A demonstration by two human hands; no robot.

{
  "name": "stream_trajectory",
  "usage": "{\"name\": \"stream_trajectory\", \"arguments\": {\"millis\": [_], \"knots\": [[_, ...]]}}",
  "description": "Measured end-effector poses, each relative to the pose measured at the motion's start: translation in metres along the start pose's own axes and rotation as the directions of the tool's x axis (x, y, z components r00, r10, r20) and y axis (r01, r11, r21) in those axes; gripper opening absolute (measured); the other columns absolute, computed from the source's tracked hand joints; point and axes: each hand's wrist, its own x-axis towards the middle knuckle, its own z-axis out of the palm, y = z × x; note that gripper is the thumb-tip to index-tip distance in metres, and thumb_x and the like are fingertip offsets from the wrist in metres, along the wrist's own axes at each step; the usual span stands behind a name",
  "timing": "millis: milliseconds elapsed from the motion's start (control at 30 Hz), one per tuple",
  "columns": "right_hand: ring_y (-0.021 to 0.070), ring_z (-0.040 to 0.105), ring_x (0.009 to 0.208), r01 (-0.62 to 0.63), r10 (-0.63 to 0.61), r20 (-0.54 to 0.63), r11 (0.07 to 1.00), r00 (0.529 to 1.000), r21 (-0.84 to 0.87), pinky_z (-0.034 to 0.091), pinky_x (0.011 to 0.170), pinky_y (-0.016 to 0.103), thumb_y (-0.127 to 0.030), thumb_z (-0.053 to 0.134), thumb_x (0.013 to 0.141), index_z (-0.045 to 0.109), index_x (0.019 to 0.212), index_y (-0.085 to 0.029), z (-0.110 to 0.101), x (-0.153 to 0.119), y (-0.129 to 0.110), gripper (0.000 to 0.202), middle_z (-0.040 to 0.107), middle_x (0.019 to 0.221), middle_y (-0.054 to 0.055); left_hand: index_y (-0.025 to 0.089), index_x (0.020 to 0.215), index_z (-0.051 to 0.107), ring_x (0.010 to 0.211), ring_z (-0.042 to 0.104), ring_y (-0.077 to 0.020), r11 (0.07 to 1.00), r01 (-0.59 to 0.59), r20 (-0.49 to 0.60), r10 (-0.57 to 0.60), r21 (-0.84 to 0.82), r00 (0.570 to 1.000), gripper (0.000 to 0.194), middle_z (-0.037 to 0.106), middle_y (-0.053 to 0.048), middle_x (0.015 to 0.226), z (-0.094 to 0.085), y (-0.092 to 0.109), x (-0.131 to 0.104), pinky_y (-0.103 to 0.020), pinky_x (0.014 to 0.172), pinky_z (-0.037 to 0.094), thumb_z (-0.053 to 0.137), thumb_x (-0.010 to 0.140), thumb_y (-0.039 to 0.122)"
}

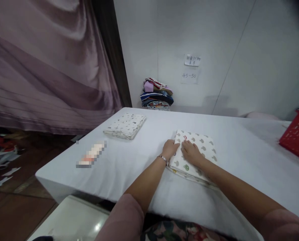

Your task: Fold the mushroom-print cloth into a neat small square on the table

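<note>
White panel wall (215, 33) at the back, with two handwritten paper notes (192, 60) stuck on it, one above the other; lower one reads "45-50". Dusty-pink draped curtain (51, 67) on the left, tiled brown floor (21, 207) below it. Big table covered in smooth white cloth (136, 160) fills the middle.

Folded white fabric with grey mushroom print (187, 166) lies flat on the table, right of centre, near edge close to the person; a few mushrooms are red, green or yellow. Left hand (170, 148), silver bracelet (164, 159) at the wrist, is on the fabric's left edge, thumb toward the top; can't tell whether its fingers pinch the layers. Right hand (191, 152) rests palm down on top, fingers loosely bent, nothing clasped. Both hands just beside each other. Pink sleeves (125, 217) on both arms.

Second folded white fabric with small grey print (126, 125) sits farther back, left, well apart from the hands. Pixelated flat item (91, 154) near the left table edge, contents unreadable. Multicoloured pile of folded textiles (157, 95) beyond the far edge, against the wall. Red box-like container (296, 134) far right, partly cut off.
</note>
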Motion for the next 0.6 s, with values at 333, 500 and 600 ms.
{"name": "stream_trajectory", "arguments": {"millis": [333,500,600], "knots": [[0.0264,0.022,0.137,0.081,-0.081,0.047,0.997,0.996,0.015,0.019,0.109,0.049,-0.034,0.026,0.093,0.035,0.139,-0.011,0.001,-0.007,-0.009,0.052,0.028,0.148,0.013,0.015,0.065,0.059,0.044,0.049,-0.0108,0.997,0.024,-0.046,-0.027,-0.07,0.999,0.024,0.051,0.002,0.047,0.008,-0.013,-0.008,-0.022,0.049,0.034,0.047,0.079,0.03],[0.0256,0.018,0.138,0.053,-0.053,-0.008,0.998,0.999,-0.02,0.017,0.109,0.048,-0.03,0.027,0.092,0.034,0.139,-0.01,-0.016,0.019,0.007,0.051,0.027,0.149,0.013,0.016,0.061,0.057,0.048,0.047,-0.0111,0.998,0.003,-0.08,-0.009,-0.066,0.997,0.026,0.049,0.002,0.049,0.009,-0.014,-0.007,-0.023,0.049,0.031,0.046,0.079,0.032],[0.0266,0.02,0.137,0.004,-0.005,-0.026,0.999,1.0,-0.05,0.019,0.108,0.047,-0.029,0.027,0.093,0.036,0.138,-0.01,-0.019,0.044,0.011,0.049,0.028,0.148,0.014,0.016,0.063,0.056,0.052,0.048,-0.0113,0.998,-0.004,-0.105,-0.003,-0.063,0.994,0.023,0.052,0.001,0.054,0.01,-0.015,-0.007,-0.023,0.051,0.03,0.047,0.078,0.031]]}}
